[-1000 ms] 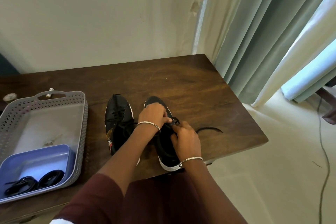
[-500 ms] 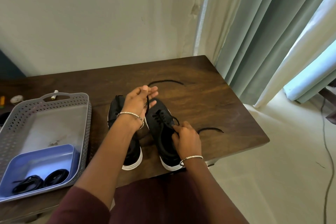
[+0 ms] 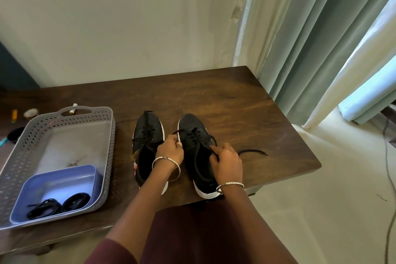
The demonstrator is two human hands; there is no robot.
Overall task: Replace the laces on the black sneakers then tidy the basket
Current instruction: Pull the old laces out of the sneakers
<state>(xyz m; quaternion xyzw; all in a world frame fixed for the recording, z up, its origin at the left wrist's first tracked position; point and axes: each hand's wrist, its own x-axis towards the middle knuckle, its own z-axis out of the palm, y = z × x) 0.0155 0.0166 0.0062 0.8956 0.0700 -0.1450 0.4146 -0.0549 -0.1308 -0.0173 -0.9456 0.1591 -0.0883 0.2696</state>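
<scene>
right sneaker (image 3: 198, 157) on table (image 3: 246, 113) beside left sneaker (image 3: 147, 135), toes away. left hand (image 3: 170, 150) curled, pinching lace (image 3: 196, 136) end; right hand (image 3: 227, 161) curled, pinching opposite side at eyelets, likely evening tension. spare laces (image 3: 60, 202) coiled in basket (image 3: 105, 122), well apart.

There is one table (image 3: 235, 100). Two black sneakers stand near its front edge: a left sneaker (image 3: 147, 133) and a right sneaker (image 3: 192, 126). One loose lace (image 3: 252, 152) runs through the right sneaker.

One gray basket (image 3: 111, 126) sits by the left edge. It holds one blue tray (image 3: 94, 178). Two rolled-up black laces lie in the tray: a first bundle (image 3: 44, 210) and a second bundle (image 3: 76, 199).

Four small things lie by the far left corner: a yellow bit (image 3: 14, 113), a white round bit (image 3: 31, 112), a white tube (image 3: 72, 108) and a dark round bit (image 3: 16, 134).

There are two hands, a left hand (image 3: 170, 150) and a right hand (image 3: 227, 161). There are two bracelets, a left bracelet (image 3: 166, 159) and a right bracelet (image 3: 230, 184).
</scene>
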